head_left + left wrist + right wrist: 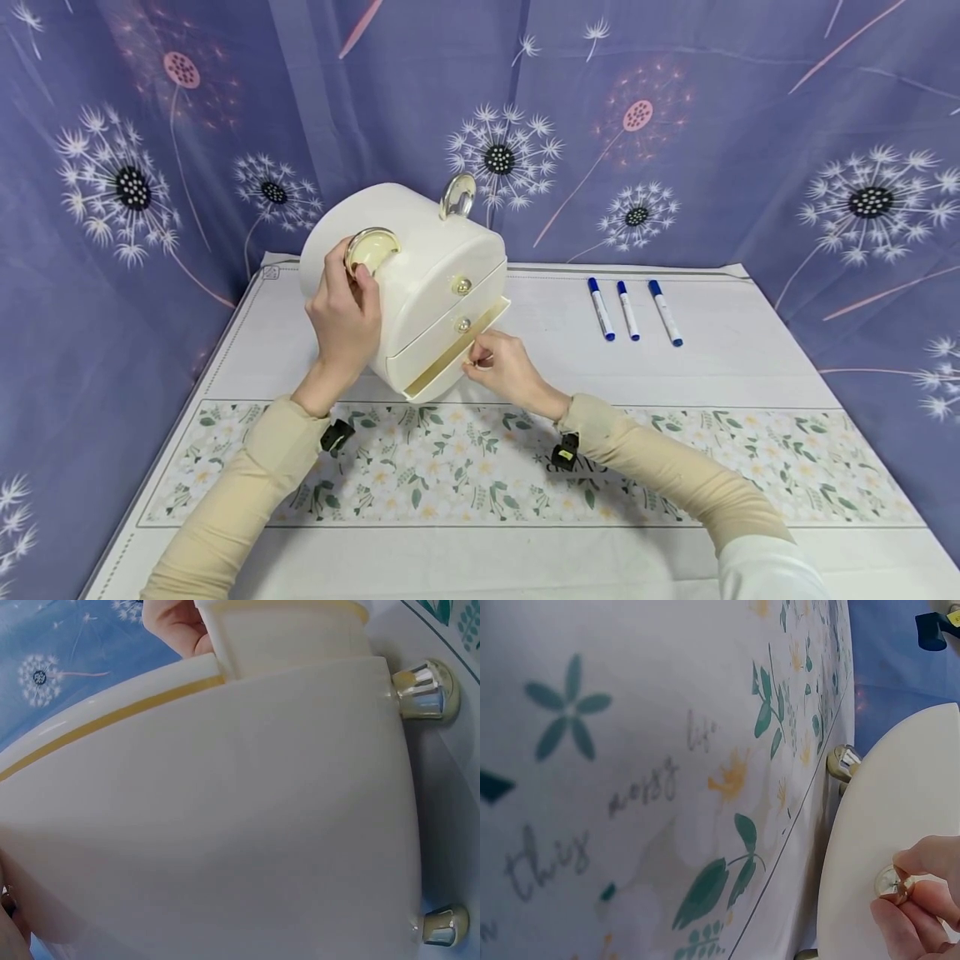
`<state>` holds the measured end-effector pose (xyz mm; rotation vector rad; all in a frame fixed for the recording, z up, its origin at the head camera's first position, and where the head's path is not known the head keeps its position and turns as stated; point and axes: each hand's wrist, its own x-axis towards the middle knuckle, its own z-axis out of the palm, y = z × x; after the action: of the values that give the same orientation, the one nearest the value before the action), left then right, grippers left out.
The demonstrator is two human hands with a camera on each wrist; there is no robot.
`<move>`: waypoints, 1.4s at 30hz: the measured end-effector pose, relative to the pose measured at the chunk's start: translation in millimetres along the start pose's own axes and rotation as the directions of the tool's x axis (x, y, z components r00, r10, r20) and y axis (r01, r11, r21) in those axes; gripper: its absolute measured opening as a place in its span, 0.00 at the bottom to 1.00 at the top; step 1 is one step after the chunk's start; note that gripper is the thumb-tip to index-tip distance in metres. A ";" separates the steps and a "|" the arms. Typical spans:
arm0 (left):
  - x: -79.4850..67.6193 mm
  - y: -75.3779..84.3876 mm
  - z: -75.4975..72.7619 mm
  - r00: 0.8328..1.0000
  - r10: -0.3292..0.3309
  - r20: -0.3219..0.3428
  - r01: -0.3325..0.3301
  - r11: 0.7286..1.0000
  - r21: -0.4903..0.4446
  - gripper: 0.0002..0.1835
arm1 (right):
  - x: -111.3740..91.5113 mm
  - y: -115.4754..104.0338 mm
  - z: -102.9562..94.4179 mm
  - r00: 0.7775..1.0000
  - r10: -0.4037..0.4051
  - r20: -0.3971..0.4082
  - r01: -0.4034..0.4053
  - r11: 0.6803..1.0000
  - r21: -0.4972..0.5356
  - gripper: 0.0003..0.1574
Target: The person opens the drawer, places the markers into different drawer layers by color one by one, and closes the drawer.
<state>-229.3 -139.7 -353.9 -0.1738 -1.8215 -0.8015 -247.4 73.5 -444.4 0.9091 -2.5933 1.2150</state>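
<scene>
A white rounded drawer box [408, 275] with gold-coloured knobs stands on the left half of the table, its front angled toward the right. My left hand [343, 312] grips one of the two metal-rimmed ears [373, 247] on top, thumb against its near side. My right hand [506, 367] pinches the knob [890, 883] of the lowest drawer [457, 350], which is pulled partly out. From the left wrist, the drawer's side [292, 634] juts past the box wall [225, 802], with fingers [176, 626] of the right hand beside it. The drawer's interior shows only as a narrow strip.
Several things surround the box. Three blue-capped markers [628, 311] lie at the back right of the table. A floral band [465, 467] crosses the white tablecloth [540, 558]. Purple dandelion curtains [570, 50] hang behind and at the sides. Short metallic feet [427, 690] stick out from the box.
</scene>
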 end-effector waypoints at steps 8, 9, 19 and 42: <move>0.1 0.6 -0.3 1.000 -0.007 0.004 0.007 1.000 -0.004 0.17 | -2.0 0.7 -0.7 1.000 0.006 0.007 -0.006 1.000 0.004 0.09; 0.0 0.6 -0.3 1.000 -0.007 0.003 0.007 1.000 -0.002 0.17 | -2.3 0.9 -0.6 1.000 0.007 0.008 -0.007 1.000 0.003 0.09; -0.4 0.6 -0.2 1.000 -0.006 -0.003 0.006 1.000 -0.001 0.17 | -5.1 0.7 -2.3 1.000 0.022 0.015 -0.022 1.000 0.008 0.09; -0.4 1.5 -0.9 1.000 -0.015 0.006 0.015 1.000 -0.001 0.18 | -8.9 1.1 -4.6 1.000 0.017 0.012 -0.017 1.000 0.007 0.09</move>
<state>-227.7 -139.0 -353.4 -0.1633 -1.8299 -0.8128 -241.4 81.6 -445.3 0.9007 -2.6132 1.2275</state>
